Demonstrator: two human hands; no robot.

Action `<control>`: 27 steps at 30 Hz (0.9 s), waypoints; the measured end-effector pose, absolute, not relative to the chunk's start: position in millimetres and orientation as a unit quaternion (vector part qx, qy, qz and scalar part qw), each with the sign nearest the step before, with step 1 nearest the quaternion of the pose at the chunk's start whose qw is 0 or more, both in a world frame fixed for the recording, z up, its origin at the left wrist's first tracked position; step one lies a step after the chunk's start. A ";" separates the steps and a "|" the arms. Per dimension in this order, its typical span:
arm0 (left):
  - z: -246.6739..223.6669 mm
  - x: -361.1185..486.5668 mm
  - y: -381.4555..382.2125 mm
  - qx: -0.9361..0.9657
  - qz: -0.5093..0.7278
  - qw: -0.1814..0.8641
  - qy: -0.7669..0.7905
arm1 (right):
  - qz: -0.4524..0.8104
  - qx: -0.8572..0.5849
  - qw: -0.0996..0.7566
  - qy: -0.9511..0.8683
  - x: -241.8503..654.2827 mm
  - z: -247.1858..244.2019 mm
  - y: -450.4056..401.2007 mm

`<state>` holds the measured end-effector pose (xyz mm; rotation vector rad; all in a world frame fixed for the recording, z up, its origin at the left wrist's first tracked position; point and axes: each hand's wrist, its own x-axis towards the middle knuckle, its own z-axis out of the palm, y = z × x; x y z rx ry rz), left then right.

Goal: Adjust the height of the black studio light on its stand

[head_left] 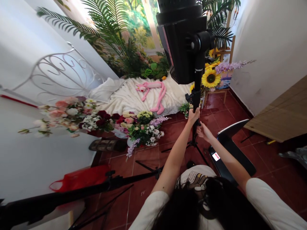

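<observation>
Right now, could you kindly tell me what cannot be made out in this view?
Head view:
- Right hand: contact with the light stand too small to tell.
- Black light head: top cut off by the upper edge.
- Red-and-white mark on the black panel: too small to read.

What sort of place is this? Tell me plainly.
Most likely a small photo studio: a black studio light sits on a stand, facing a painted garden backdrop and a white blanket set with flower bunches.

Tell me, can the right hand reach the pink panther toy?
Probably not: the right hand is down by the light stand, and the pink panther toy lies far beyond it on a white blanket.
</observation>
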<state>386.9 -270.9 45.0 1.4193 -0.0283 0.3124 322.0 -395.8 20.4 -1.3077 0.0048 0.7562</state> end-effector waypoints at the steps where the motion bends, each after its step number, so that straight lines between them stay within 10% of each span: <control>1: 44.2 387.3 -270.5 0.650 0.142 0.746 -0.014 | 0.297 -0.644 0.705 0.003 323.6 18.6 -398.2; 7: 42.0 387.0 -269.0 0.652 0.137 0.745 -0.025 | 0.038 -0.811 0.574 -0.109 330.3 24.4 -407.9; 20: 45.0 385.2 -268.8 0.654 0.130 0.744 -0.030 | 0.055 -0.938 0.307 -0.150 339.8 39.2 -403.2; 27: 46.5 383.9 -269.0 0.654 0.120 0.746 -0.021 | 0.135 -0.935 0.309 -0.112 340.3 32.1 -395.0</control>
